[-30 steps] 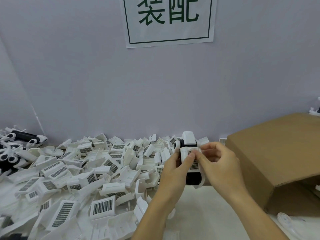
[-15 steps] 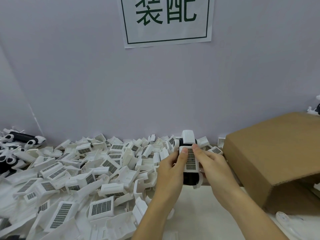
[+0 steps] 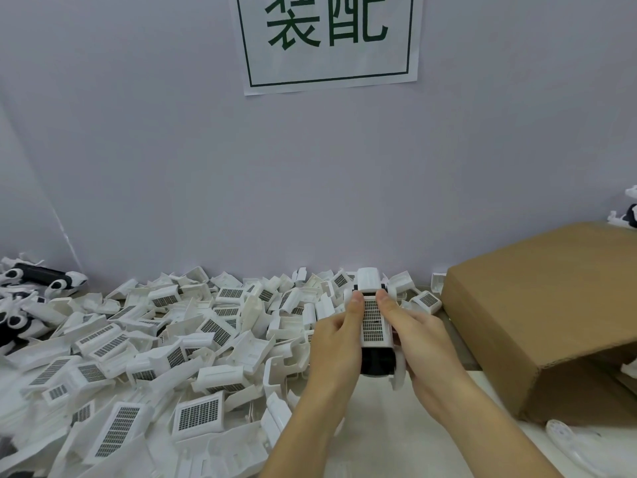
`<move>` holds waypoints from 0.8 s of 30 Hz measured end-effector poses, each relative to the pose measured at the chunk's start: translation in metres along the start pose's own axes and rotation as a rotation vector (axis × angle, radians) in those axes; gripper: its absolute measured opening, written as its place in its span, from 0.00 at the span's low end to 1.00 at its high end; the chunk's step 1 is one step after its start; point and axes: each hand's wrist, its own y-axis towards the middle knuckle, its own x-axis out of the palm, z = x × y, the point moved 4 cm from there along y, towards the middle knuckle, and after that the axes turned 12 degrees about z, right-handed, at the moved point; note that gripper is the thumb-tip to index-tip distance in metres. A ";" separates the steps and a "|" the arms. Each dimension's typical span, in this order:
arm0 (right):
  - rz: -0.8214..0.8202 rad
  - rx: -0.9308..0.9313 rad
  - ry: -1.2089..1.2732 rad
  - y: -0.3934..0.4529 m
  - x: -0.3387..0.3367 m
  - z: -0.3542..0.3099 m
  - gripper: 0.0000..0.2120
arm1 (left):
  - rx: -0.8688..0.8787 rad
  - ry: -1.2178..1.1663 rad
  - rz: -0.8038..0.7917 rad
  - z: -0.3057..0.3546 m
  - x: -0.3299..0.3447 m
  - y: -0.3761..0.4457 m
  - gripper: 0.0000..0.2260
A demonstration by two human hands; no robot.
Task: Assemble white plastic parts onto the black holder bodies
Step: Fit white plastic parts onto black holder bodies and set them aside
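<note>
White plastic fills the near left of the table (image 3: 396, 439): a loose heap of white plastic parts (image 3: 144, 357), many showing a dark gridded panel, spreads from the bottom edge back to the wall. Just right of the heap, above a bare strip of table, both hands hold one assembly in the air. The left hand (image 3: 336, 343) grips its left side with fingers curled behind and the thumb laid along the top, its tip near the far end of the gridded face. The right hand (image 3: 418, 339) grips the right side the same way, its thumb lying alongside the other, the two tips close but apart. Between them sits the white gridded part (image 3: 372, 322), seated on the black holder body (image 3: 377, 362), whose dark end shows below the white piece, nearer the camera. A white cap (image 3: 368, 279) stands at the far end of the assembly. At the near right lies a clear bag (image 3: 572, 439) holding a white piece. Behind it, a brown cardboard box (image 3: 551, 305) lies tipped on its side. At far left, black-and-white assembled units (image 3: 38, 274) lie against the wall. On the grey wall (image 3: 172, 167) hangs a paper sign (image 3: 327, 39) with green characters.
</note>
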 end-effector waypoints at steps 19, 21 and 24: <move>0.047 -0.012 0.008 0.005 -0.003 0.009 0.14 | 0.023 0.028 -0.078 -0.003 0.004 0.003 0.22; 0.054 -0.006 0.033 0.006 -0.005 0.009 0.14 | 0.039 0.003 -0.130 -0.005 0.008 0.002 0.16; 0.054 -0.005 0.031 0.007 -0.007 0.009 0.14 | 0.057 0.013 -0.166 -0.006 0.010 0.001 0.10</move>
